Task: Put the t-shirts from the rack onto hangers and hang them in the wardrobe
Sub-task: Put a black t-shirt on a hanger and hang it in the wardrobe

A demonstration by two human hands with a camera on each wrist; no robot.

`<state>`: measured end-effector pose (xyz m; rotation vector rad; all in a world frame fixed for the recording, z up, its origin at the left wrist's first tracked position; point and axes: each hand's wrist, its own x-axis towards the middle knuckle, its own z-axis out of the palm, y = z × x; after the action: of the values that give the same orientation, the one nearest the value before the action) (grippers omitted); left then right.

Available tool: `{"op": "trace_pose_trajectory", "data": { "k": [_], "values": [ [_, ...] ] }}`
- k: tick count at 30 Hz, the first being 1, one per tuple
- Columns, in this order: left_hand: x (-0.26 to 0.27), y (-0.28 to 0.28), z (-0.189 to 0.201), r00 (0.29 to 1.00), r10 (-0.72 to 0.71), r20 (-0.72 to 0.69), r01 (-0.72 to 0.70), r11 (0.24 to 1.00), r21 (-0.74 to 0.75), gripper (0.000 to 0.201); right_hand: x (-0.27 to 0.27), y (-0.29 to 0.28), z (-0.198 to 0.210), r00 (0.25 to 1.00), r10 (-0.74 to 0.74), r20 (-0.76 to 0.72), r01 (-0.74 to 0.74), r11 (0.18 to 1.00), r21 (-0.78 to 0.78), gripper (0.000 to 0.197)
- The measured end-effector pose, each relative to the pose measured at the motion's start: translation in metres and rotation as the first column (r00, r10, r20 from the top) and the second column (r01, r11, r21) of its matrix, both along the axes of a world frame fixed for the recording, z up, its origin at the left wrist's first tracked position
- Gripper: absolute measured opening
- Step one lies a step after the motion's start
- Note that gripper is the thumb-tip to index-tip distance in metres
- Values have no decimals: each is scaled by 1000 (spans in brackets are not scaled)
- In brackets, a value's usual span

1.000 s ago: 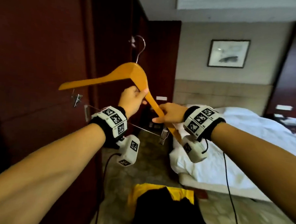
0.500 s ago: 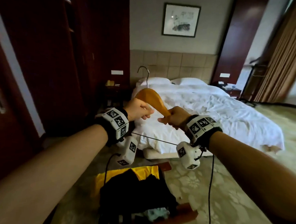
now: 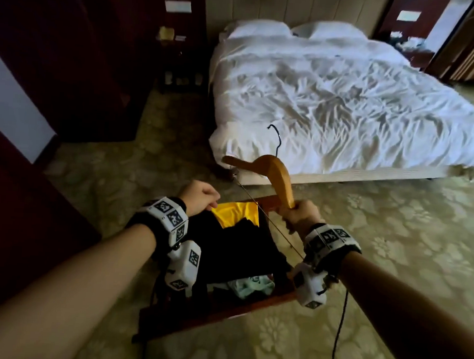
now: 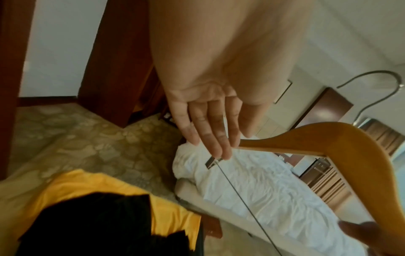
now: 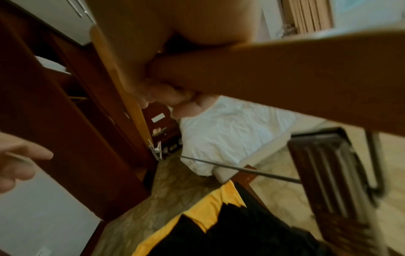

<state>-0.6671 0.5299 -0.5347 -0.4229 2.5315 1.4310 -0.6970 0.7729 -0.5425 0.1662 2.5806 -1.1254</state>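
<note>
My right hand (image 3: 300,215) grips one end of an orange wooden hanger (image 3: 272,170), which sticks up and away with its metal hook (image 3: 276,137) toward the bed. The hanger's thin wire bar (image 3: 269,222) runs back past my right wrist. My left hand (image 3: 202,196) hovers over the far edge of a black t-shirt (image 3: 237,248), and in the left wrist view its fingers (image 4: 214,138) are straight and hold nothing. The black shirt lies on a yellow t-shirt (image 3: 236,213) on a wooden rack (image 3: 223,313). A pale green garment (image 3: 252,285) sits at the rack's near side.
The dark red wardrobe (image 3: 72,61) stands to the left, with a bedside cabinet (image 3: 182,53) beyond it. A white bed (image 3: 344,102) fills the space ahead and right. Patterned carpet (image 3: 391,242) lies around the rack. Cables hang from both wrist cameras.
My left hand has let go of the hanger and dropped toward the shirts. My view swung from the wardrobe down to the rack. My right hand now holds the hanger alone.
</note>
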Motion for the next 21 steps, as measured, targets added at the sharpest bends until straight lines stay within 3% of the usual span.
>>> {"op": "trace_pose_trajectory", "data": {
  "k": [5, 8, 12, 17, 21],
  "values": [
    [-4, 12, -93, 987, -10, 158, 17, 999, -39, 11, -8, 19, -102, 999, -28, 39, 26, 999, 45, 30],
    [-2, 20, -143, 982, 40, 184, -25, 996, -83, 30, -11, 29, -149, 997, -30, 64, 27, 998, 49, 21],
    [-2, 25, -202, 962, 86, 259, -48, 988, -148, 39, -12, 35, -202, 996, -36, 82, 29, 997, 77, 20],
    [5, 33, -263, 944, 109, 311, -48, 979, -197, 44, -4, 45, -249, 990, -110, 90, 102, 991, 91, 30],
    [17, 42, -302, 949, 109, 295, -33, 967, -252, 44, -1, 48, -263, 990, -136, 47, 131, 986, 99, 24]
  ]
}}
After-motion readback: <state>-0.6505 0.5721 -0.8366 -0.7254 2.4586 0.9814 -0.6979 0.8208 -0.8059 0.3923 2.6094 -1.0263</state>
